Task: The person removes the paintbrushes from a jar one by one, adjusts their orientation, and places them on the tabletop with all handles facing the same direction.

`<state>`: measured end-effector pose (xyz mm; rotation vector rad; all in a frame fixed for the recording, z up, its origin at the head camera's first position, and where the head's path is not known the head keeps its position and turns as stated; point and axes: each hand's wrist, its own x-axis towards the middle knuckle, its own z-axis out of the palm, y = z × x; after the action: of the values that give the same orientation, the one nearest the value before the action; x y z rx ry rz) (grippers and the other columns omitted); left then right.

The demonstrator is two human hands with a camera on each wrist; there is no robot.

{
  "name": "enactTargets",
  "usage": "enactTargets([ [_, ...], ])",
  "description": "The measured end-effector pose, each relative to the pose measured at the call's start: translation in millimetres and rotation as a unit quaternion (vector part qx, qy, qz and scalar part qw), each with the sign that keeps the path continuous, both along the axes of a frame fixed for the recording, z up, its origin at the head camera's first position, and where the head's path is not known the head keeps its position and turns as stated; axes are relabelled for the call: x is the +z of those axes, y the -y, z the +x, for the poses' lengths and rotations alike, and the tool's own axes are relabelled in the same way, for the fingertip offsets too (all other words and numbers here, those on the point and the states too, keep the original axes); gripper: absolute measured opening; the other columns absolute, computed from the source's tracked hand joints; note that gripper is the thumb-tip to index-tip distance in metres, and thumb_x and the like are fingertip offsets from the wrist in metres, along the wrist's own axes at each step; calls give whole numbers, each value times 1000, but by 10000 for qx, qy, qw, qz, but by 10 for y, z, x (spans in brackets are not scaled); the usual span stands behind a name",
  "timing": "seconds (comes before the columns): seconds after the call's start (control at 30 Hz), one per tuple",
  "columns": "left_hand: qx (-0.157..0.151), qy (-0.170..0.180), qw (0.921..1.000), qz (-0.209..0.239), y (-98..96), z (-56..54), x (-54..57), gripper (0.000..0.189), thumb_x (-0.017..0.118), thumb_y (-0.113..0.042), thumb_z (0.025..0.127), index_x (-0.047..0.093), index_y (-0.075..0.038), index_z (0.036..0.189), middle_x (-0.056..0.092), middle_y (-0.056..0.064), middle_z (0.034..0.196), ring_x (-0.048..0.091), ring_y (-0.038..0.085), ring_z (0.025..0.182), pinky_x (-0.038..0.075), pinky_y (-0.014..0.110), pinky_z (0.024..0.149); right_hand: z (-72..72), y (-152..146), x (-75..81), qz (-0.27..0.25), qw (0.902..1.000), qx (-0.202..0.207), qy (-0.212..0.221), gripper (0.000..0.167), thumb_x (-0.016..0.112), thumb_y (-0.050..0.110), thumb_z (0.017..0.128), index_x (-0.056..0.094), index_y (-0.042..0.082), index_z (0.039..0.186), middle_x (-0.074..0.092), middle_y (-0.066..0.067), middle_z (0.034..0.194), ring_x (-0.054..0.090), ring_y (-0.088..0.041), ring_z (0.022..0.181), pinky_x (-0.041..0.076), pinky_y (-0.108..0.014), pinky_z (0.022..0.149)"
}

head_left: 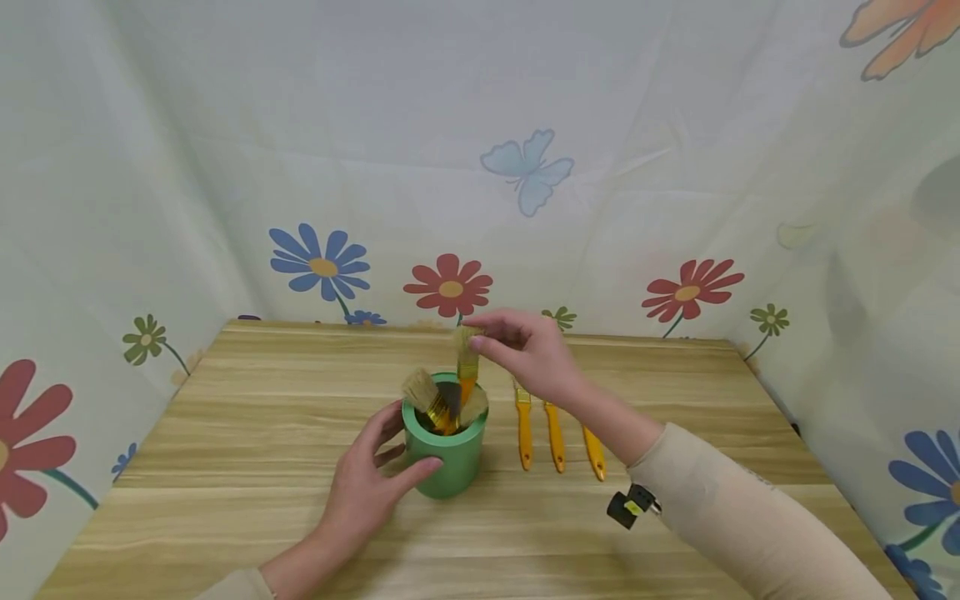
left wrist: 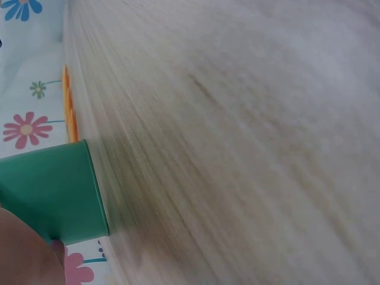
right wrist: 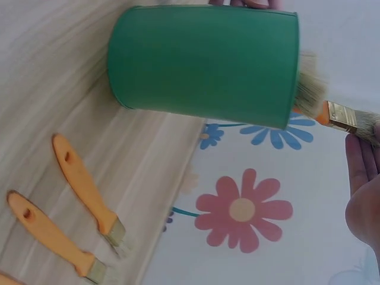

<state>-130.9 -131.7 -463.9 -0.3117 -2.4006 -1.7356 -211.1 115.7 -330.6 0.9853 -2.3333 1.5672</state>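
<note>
A green cup (head_left: pixel 450 462) stands upright on the table, holding several paintbrushes with their bristles up. Around its left side curls my left hand (head_left: pixel 363 475), thumb on the front wall and fingers behind. My right hand (head_left: pixel 528 354) pinches one paintbrush (head_left: pixel 467 362) by its bristles above the cup's far rim; the orange handle points down into the cup. Another paintbrush (head_left: pixel 424 393) leans left inside the cup. The right wrist view shows the pinched brush's metal ferrule (right wrist: pixel 342 116) outside the rim, with fingers at the bristles.
To the right of the cup, three orange-handled paintbrushes lie in a row, among them a left one (head_left: pixel 525 429), a middle one (head_left: pixel 555 437) and a right one (head_left: pixel 595 452). The wooden table (head_left: pixel 262 400) meets a flower-printed cloth (head_left: pixel 375 167) at its back edge.
</note>
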Motion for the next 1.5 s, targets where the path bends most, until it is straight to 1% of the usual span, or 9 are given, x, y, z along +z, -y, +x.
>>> enactTargets([
  [0.1,7,15,10000,-6,2,-1,-3,86,95,-34,83,50,-23,156,58,-1,155,58,27,140,60,38,106,-10,-42,59,-101,9999,-111,31,27,74,1,100,75,0,127,79,-9,96,64,-17,74,53,-22,64],
  [0.2,13,31,10000,-12,6,-5,-10,87,95,-34,83,49,-22,156,57,-1,155,58,27,141,60,38,106,-17,-83,123,-256,9994,-209,136,28,73,1,100,75,1,128,79,-9,97,66,-17,77,55,-22,66],
  [0.4,29,43,10000,-19,14,-10,-24,87,95,-34,83,49,-22,156,57,0,155,58,28,141,60,39,106,-31,-154,263,-627,9961,-467,403,28,73,4,102,73,0,129,80,-5,105,75,-16,92,64,-26,86],
  [0.47,29,40,10000,-11,15,-10,-26,87,95,-34,83,49,-22,156,57,0,155,58,28,141,60,39,106,-36,-178,311,-710,9954,-517,393,27,73,5,102,74,1,129,81,-3,104,76,-17,94,65,-27,87],
  [0.63,23,30,10000,6,16,-13,-27,87,95,-33,83,49,-22,156,57,0,155,58,28,141,60,38,106,-43,-247,427,-890,9937,-591,331,27,72,7,103,74,2,129,79,3,99,76,-18,95,63,-23,83],
  [0.8,16,46,10000,-15,17,-20,-24,86,95,-34,83,49,-22,156,57,0,155,58,28,141,60,39,106,-44,-345,521,-1210,9903,-586,355,27,72,6,103,72,-1,130,79,1,101,76,-19,96,63,-30,99],
  [1.03,6,87,10000,-21,13,-25,-12,86,94,-35,83,50,-23,156,57,0,155,58,28,141,60,41,107,-51,-501,638,-1549,9849,-671,377,26,70,3,103,72,-1,129,77,0,100,78,-19,91,62,-32,102],
  [1.23,17,78,10000,-24,9,-26,-13,87,95,-35,83,49,-22,156,57,0,155,58,28,141,60,41,107,-66,-639,690,-1811,9801,-721,363,25,71,2,103,74,2,127,79,-1,103,78,-18,91,62,-31,101],
  [1.5,23,57,10000,2,4,-16,-13,86,95,-32,83,50,-22,155,58,1,155,58,28,141,60,38,106,-103,-818,621,-1862,9780,-820,467,23,71,2,103,75,2,126,79,-1,103,77,-16,90,64,-29,95],
])
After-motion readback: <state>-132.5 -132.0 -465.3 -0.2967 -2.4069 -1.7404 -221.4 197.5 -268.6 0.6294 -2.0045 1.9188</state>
